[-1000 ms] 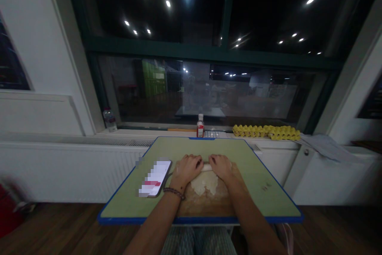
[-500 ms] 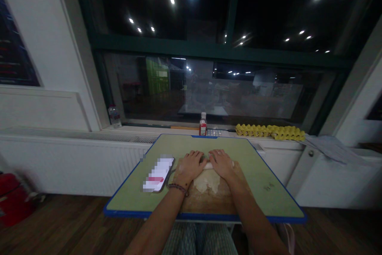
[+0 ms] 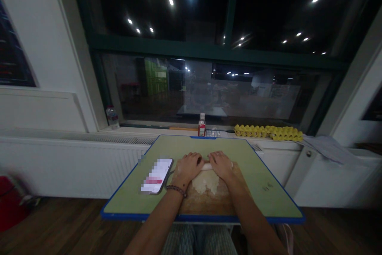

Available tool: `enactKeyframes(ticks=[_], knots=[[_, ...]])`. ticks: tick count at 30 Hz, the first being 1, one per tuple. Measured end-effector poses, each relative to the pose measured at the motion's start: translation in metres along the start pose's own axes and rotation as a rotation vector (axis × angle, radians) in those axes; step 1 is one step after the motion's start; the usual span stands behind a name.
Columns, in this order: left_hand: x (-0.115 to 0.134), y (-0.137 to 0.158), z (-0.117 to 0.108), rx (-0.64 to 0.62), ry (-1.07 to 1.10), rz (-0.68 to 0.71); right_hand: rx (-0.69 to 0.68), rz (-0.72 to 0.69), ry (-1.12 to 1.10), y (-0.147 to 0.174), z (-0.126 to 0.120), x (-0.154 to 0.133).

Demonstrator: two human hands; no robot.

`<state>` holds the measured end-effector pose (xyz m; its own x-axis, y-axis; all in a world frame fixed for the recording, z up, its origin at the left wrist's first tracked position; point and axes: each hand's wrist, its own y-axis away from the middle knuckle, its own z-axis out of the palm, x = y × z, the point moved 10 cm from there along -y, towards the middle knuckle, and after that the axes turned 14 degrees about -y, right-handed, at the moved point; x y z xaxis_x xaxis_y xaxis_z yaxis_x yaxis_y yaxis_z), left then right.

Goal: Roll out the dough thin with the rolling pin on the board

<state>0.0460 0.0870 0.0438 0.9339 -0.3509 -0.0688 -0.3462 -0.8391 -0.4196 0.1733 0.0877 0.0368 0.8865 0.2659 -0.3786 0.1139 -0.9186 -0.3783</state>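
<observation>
A thin, pale rolling pin (image 3: 206,166) lies crosswise over a sheet of dough (image 3: 205,183) with a ragged near edge. Under the dough is a brown wooden board (image 3: 209,206). My left hand (image 3: 188,166) presses on the pin's left part, fingers curved over it. On the right part rests my right hand (image 3: 221,165), its fingers also bent over the pin, with a ring on one finger. Both hands hide much of the pin and the dough's far edge. A beaded bracelet circles my left wrist.
The board sits on a green folding table (image 3: 262,199) with a blue rim. Left of it lies a lit phone (image 3: 157,175). Along the windowsill stand a red-labelled bottle (image 3: 202,125), a keyboard (image 3: 213,133), yellow egg trays (image 3: 268,132) and a clear plastic bottle (image 3: 112,117).
Both hands stay on the rolling pin, with only a slight shift in their position. The whole view has moved a little. The dough looks much the same.
</observation>
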Motion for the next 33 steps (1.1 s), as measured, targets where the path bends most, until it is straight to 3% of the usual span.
enactKeyframes(ticks=[7, 33], knots=[[0.0016, -0.0015, -0.0003, -0.050, 0.002, -0.018, -0.008, 0.014, -0.009, 0.0058, -0.0010, 0.0040], [0.0017, -0.0016, -0.0006, -0.037, 0.023, -0.008, -0.014, 0.087, 0.055, -0.0027, -0.0008, 0.0070]])
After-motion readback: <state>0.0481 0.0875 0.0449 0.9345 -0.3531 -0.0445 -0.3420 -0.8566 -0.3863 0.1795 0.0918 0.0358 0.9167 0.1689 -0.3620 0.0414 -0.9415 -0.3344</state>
